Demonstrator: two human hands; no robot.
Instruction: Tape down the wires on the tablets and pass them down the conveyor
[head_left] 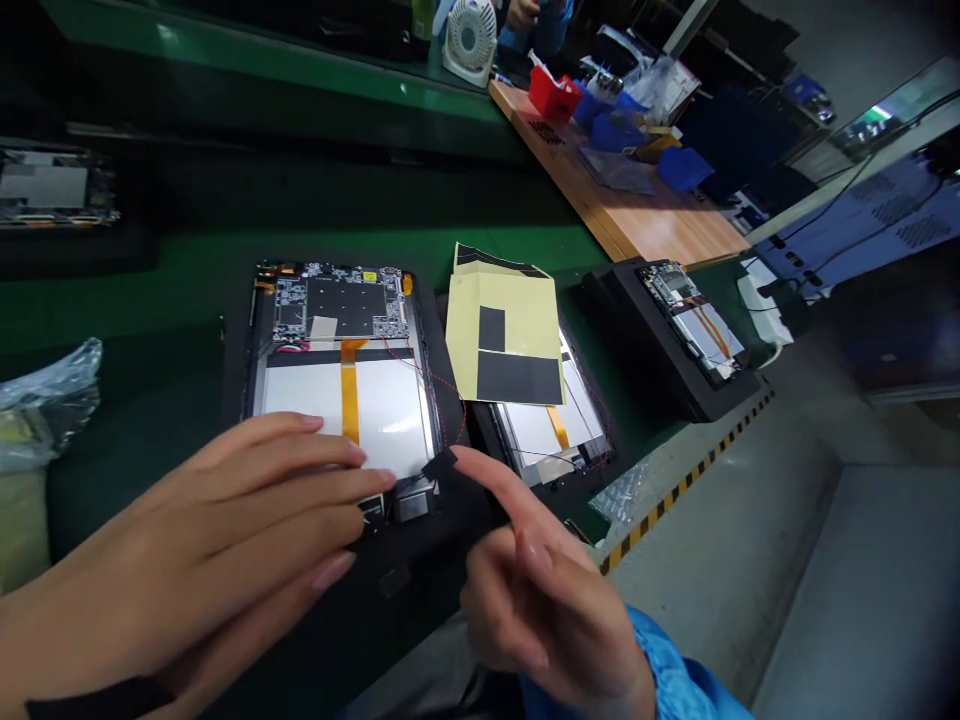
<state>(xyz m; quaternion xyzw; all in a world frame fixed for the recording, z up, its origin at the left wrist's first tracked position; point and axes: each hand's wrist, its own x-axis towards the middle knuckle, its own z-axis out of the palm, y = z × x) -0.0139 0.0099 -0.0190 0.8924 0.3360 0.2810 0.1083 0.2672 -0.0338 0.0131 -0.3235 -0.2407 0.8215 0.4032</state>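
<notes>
An opened tablet (390, 400) lies in front of me, its white battery, orange ribbon cable (349, 385) and circuit board (341, 305) exposed. My left hand (247, 520) rests over its lower left part, fingers stretched out flat. A small piece of black tape (439, 463) clings to the index fingertip of my right hand (532, 570), at the tablet's lower right edge. The other fingers of that hand are curled. Thin red wires (450, 385) loop beside the board. Across a second opened tablet (555, 425) lies a yellow backing sheet (517, 290) bearing black tape pieces.
A third opened tablet (697, 325) sits on black foam at the right, another device (56, 190) at far left. Plastic-wrapped material (30, 450) is at the left edge. Behind are a wooden table (675, 220), a red bin (553, 95), a small fan (471, 40) and a co-worker's hand (523, 14).
</notes>
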